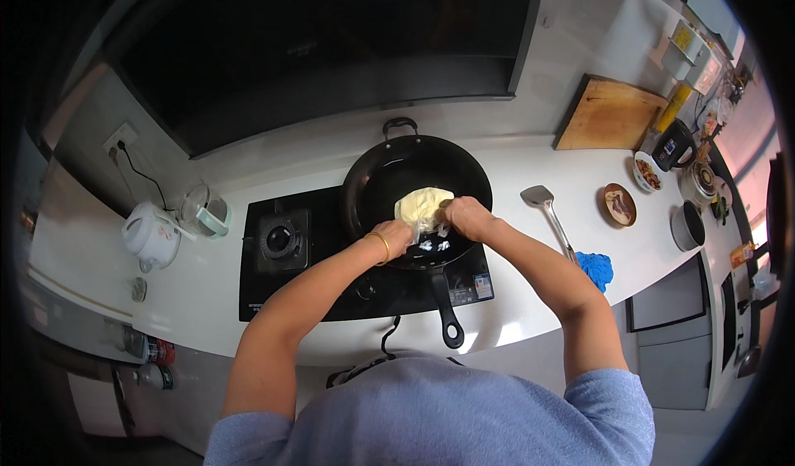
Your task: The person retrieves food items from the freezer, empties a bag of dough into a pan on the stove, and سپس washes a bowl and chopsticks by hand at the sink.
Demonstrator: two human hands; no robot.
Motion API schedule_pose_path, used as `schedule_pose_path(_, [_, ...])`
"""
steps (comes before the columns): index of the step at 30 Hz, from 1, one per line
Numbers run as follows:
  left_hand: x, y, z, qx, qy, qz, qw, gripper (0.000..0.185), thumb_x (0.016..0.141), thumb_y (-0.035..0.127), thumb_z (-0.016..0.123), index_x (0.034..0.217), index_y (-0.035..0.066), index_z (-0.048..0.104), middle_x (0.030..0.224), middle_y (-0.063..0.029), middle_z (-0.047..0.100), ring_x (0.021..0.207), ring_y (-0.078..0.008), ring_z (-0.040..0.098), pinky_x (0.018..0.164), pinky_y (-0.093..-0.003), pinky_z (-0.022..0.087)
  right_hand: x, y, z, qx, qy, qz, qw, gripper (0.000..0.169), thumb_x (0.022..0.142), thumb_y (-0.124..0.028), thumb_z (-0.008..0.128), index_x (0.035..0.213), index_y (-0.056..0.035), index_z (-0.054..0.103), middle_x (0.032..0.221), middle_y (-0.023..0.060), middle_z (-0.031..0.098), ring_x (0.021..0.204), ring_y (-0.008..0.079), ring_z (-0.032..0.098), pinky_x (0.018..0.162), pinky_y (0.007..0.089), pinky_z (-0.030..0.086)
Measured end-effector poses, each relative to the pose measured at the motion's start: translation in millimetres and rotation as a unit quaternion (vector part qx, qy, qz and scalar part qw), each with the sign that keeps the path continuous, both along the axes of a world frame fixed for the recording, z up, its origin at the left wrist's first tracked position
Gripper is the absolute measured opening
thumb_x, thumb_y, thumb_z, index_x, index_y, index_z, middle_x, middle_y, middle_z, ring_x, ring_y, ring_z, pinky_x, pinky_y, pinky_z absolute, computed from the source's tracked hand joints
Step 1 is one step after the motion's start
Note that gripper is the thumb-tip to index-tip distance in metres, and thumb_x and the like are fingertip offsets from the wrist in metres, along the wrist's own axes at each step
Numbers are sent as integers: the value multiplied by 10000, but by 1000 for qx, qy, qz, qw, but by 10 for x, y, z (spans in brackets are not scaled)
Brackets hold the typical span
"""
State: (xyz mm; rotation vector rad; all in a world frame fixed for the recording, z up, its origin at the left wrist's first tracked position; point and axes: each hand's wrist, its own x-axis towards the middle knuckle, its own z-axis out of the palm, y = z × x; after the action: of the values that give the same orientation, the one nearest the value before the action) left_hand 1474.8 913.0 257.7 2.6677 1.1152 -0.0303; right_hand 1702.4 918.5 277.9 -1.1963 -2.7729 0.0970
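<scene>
A black wok (379, 174) with a long handle towards me and a loop handle at the back stands on the right side of a black gas hob (329, 280). Over it both my hands hold a pale yellow, flat dough-like piece (425, 206) with clear plastic film (425, 225) at its near edge. My left hand (397, 236), below a gold bangle, grips the near left edge; my right hand (466, 217) pinches the right edge. Whether the piece touches the wok is unclear. A metal spatula (553, 217) lies on the counter to the right, its handle end by a blue cloth (596, 270).
A wooden board (608, 115) leans on the back wall. At right stand a brown dish (619, 205) of food, a bowl (647, 172) of food, a dark pot (687, 226) and a black kettle (676, 145). A white appliance (151, 235) is at left; a range hood (323, 50) hangs behind the hob.
</scene>
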Motion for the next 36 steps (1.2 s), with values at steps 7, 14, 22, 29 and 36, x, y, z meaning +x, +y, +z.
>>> schedule_pose_path(7, [0,199,-38,-111,-9,-7,994,193,842,205,564,809,15,585,800,-213,617,802,-383,603,715,-424,477,-7,29,-193,88,-121,83,985,145,752,-88,521,847,-86,631,799,88,639,720,250,640,650,356,512])
schedule_pose_path(14, [80,362,-125,-76,6,88,993,191,880,165,471,881,12,586,881,-232,620,888,-399,593,765,-465,468,-18,449,-440,64,-167,40,983,96,735,-101,562,772,-123,647,764,46,658,769,210,656,649,312,518])
schedule_pose_path(22, [44,372,11,-36,75,147,986,207,834,87,482,996,32,598,962,-216,625,934,-389,598,807,-440,486,-99,597,-643,-27,-30,-118,992,153,759,-80,530,849,-54,650,889,168,653,862,315,636,765,389,509])
schedule_pose_path(29, [73,210,189,-82,146,65,984,212,859,138,476,970,26,617,954,-201,642,897,-339,628,801,-419,498,-153,457,-434,-188,-27,-164,968,249,747,-128,571,950,-26,673,958,217,644,945,360,615,817,398,500])
schedule_pose_path(36, [-222,447,447,-400,-143,137,895,213,924,111,327,806,-21,444,709,-199,630,596,-274,652,562,-331,546,-87,395,71,-459,235,-207,832,278,871,-262,547,733,-42,648,632,7,587,580,99,569,525,244,462])
